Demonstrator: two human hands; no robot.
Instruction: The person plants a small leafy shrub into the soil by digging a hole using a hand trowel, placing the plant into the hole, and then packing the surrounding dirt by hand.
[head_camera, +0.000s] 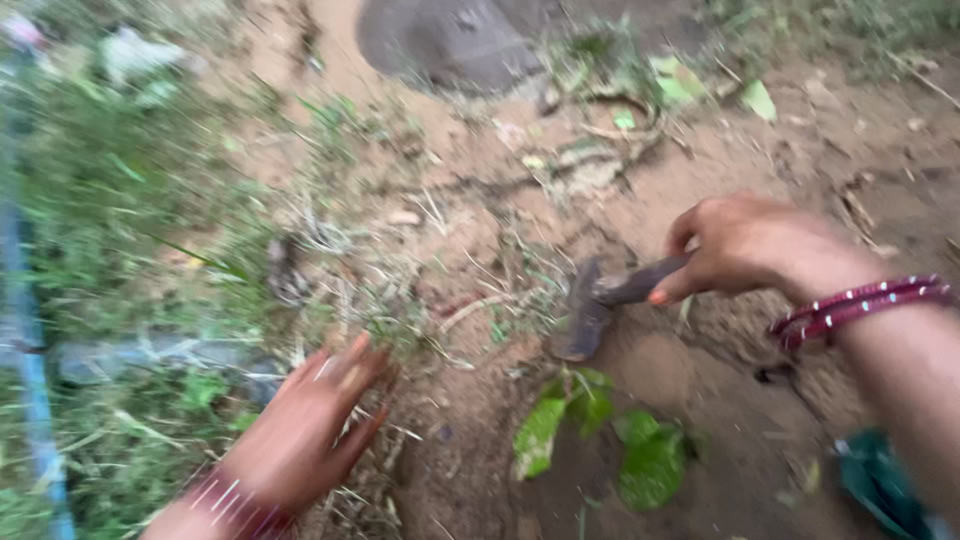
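At the centre of the frame a small dark hoe (590, 310) has its blade on the brown soil (700, 160). The right hand (745, 248) clenches its handle. The left hand (310, 425), fingers released and spread, touches dry grass (350, 300) at lower left. A green seedling (600, 430) stands just below the blade. No container is visible.

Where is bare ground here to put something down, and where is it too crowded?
Bare brown soil lies between the right hand holding the dark metal digging tool and the small green-leaved plant. More bare earth is beyond that hand. Around the left hand, dry grass and weeds crowd the ground.
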